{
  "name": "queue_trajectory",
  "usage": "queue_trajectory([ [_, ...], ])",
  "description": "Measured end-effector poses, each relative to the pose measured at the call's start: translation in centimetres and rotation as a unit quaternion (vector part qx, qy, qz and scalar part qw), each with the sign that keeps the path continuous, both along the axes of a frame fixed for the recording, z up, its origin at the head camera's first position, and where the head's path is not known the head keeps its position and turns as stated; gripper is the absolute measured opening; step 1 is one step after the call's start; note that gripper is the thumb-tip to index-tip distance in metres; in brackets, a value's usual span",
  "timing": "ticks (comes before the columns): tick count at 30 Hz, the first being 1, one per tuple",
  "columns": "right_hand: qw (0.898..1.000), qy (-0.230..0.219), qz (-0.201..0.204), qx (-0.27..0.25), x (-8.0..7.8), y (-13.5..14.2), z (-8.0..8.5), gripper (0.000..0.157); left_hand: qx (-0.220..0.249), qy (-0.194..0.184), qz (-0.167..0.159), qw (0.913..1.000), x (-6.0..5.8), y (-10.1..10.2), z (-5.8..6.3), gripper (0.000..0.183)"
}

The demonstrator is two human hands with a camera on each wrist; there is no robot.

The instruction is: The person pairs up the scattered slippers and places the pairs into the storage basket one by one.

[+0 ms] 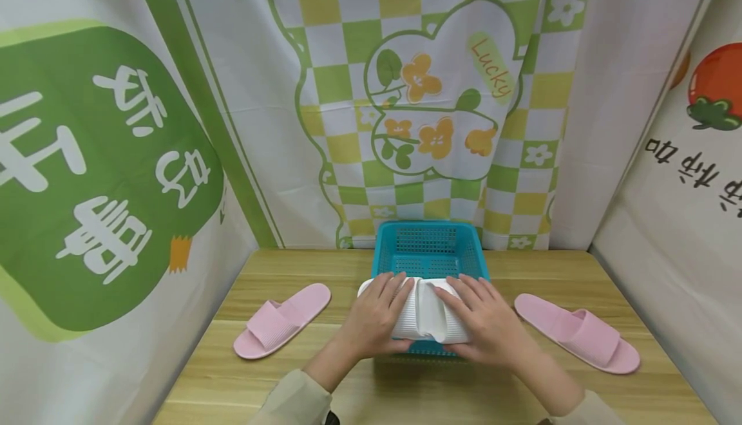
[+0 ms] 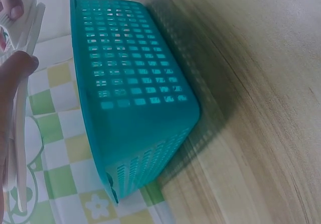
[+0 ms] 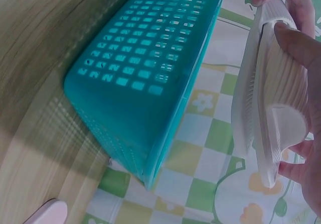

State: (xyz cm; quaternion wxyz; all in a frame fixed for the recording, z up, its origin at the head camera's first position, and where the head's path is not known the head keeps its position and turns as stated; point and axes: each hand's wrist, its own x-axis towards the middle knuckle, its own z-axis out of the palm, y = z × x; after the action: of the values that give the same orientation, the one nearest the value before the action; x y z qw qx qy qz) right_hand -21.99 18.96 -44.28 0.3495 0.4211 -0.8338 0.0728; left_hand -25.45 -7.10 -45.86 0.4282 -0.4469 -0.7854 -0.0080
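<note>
A pair of white ribbed slippers [image 1: 429, 312] is held over the near side of a teal plastic basket [image 1: 480, 241]. My left hand [image 1: 371, 315] grips the pair from the left, thumb beneath and fingers over the top. From the right, my right hand [image 1: 493, 322] grips it the same way. In the right wrist view the two white slippers [image 3: 268, 98] lie pressed together, one against the other. The left wrist view shows their edges above and apart from the rim of the basket [image 2: 135, 128]. From the head, hands and slippers hide part of the basket's front.
One pink slipper [image 1: 282, 322] lies on the wooden table [image 1: 348, 399] left of the basket, and another pink slipper [image 1: 580, 335] lies to its right. A checkered cloth [image 1: 429, 199] hangs behind the basket, and printed cloths hang at both sides.
</note>
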Motion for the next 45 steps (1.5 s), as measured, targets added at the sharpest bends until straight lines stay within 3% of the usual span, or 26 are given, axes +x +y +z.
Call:
queue_trajectory([
  [13, 1.000, -0.007, 0.004, -0.009, 0.04, -0.44, 0.08, 0.100, -0.007, 0.010, 0.010, 0.9999, 0.04, 0.27, 0.09, 0.106],
  [33, 1.000, 0.007, 0.002, 0.000, -0.10, -0.84, -0.34, 0.100, -0.007, -0.013, 0.008, 0.9999, 0.17, -0.01, -0.38, 0.110],
  [45, 1.000, 0.003, -0.012, -0.001, -0.05, -0.86, -0.53, 0.098, -0.030, -0.057, 0.028, 0.9975, 0.28, -0.19, -0.33, 0.110],
])
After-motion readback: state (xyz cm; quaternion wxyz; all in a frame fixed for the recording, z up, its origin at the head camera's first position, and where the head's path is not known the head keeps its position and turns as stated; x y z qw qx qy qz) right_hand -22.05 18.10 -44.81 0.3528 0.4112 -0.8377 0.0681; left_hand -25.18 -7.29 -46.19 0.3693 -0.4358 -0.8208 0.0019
